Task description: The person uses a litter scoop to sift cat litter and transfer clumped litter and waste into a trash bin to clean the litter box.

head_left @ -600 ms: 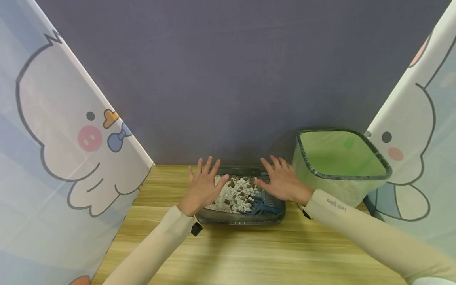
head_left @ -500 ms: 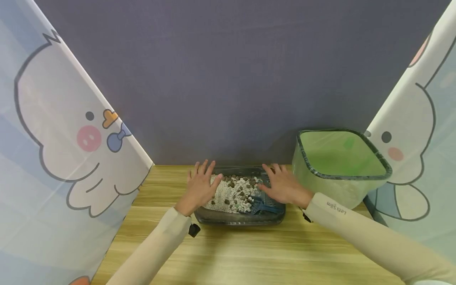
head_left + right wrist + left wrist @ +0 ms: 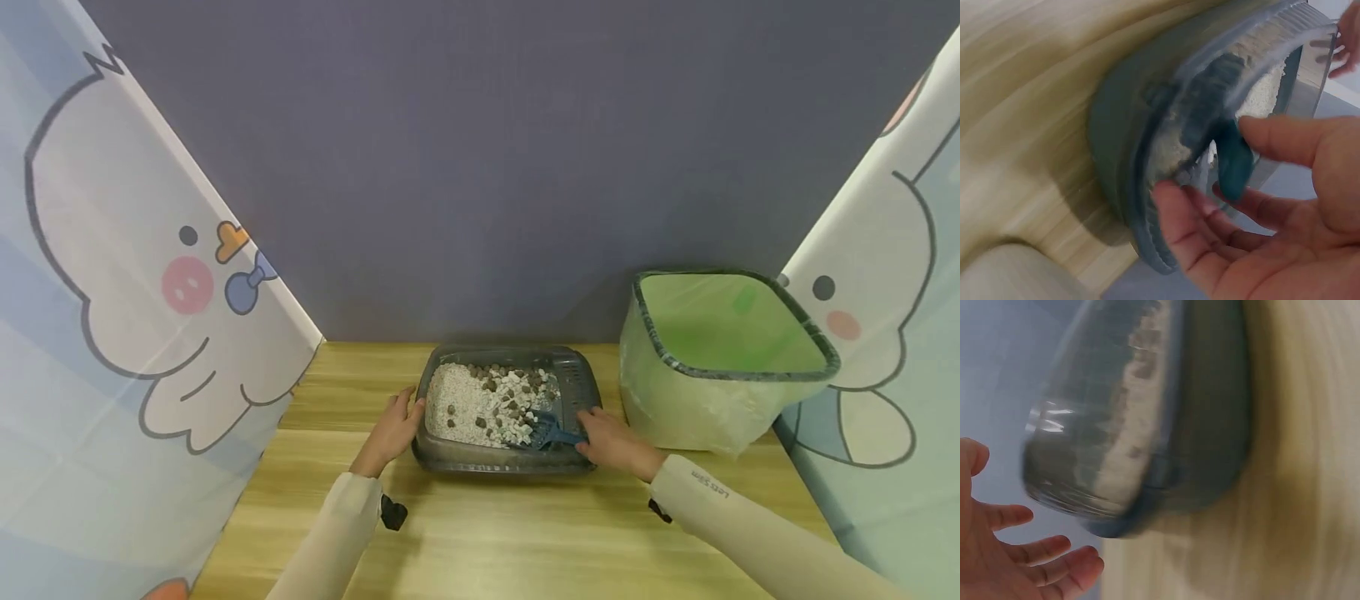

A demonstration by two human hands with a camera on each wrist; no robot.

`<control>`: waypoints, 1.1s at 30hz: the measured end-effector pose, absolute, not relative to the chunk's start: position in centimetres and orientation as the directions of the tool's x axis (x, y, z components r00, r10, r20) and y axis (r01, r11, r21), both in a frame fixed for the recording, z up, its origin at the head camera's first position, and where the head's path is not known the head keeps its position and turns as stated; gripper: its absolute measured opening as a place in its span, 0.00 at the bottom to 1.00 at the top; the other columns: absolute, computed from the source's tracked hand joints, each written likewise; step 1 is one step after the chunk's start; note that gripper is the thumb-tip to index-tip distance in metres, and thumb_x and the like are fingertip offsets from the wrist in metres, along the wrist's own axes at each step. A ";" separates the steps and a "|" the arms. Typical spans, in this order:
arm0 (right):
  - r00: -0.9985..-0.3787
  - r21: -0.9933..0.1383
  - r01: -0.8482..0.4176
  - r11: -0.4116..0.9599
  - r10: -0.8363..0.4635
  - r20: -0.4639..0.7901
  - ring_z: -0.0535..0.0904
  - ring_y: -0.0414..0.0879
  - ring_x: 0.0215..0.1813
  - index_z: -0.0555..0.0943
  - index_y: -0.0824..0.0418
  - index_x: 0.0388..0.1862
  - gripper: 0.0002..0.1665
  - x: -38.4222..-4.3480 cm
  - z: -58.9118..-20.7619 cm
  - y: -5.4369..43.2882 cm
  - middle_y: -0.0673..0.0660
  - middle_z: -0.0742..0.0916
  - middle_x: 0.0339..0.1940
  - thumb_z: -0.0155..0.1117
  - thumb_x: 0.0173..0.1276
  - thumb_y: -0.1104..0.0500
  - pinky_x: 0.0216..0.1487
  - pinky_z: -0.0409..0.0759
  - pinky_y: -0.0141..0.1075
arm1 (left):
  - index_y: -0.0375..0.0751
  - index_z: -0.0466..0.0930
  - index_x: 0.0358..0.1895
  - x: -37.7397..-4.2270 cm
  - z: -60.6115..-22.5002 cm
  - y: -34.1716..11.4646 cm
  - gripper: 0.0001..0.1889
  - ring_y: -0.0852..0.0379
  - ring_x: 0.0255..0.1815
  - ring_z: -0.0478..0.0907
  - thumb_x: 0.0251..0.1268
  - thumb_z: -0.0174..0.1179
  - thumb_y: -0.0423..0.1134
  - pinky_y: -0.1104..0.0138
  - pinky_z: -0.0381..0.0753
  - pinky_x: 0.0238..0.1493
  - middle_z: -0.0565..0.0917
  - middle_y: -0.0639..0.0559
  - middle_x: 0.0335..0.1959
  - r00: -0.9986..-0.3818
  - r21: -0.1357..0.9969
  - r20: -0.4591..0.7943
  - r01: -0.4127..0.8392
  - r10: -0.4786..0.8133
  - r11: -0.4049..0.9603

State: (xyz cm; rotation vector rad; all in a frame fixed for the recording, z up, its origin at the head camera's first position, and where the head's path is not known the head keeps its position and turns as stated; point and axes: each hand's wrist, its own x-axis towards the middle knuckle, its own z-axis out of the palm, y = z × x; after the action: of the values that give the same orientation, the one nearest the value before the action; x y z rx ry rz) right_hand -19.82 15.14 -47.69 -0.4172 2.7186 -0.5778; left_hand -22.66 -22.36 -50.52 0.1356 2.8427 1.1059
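Observation:
A dark see-through litter box [image 3: 502, 467] stands on the wooden table, holding pale cat litter [image 3: 459, 400] with brown and white clumps. In its right part lies a blue litter scoop [image 3: 551, 433], its handle pointing right. My right hand [image 3: 617, 443] is at that handle; in the right wrist view the thumb [image 3: 1285, 137] touches the handle [image 3: 1234, 165] and the fingers curl round its other side. At the box's left side is my left hand [image 3: 390, 433], fingers loosely spread. The left wrist view shows its fingers [image 3: 1041, 550] beside the box wall, holding nothing.
A bin [image 3: 675, 408] lined with a clear bag and rimmed in dark marbled trim stands right of the litter box. A grey wall [image 3: 480, 183] rises behind the table [image 3: 495, 533]. Printed cartoon curtains [image 3: 112, 250] hang on both sides.
Both hands have come down from above the litter box. The left hand has moved out to the box's left side, the right hand to the scoop handle, its fingers curling round it.

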 end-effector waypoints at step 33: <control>-0.864 -0.494 -0.502 0.709 -0.432 0.259 0.65 0.41 0.30 0.79 0.68 0.48 0.12 -23.7 -47.3 9.4 0.53 0.71 0.36 0.51 0.72 0.70 0.31 0.69 0.35 | 0.30 0.52 0.71 -23.0 -54.8 -22.8 0.31 0.36 0.63 0.63 0.77 0.40 0.51 0.46 0.62 0.60 0.64 0.28 0.64 -0.991 0.815 0.000 0.076 0.131 0.575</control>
State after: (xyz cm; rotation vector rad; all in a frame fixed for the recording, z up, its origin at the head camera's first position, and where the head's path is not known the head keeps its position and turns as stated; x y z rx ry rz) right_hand -23.69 9.37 -47.35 -0.8283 3.0182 -0.9327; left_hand -22.99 -22.78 -54.79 0.1802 2.7342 1.4104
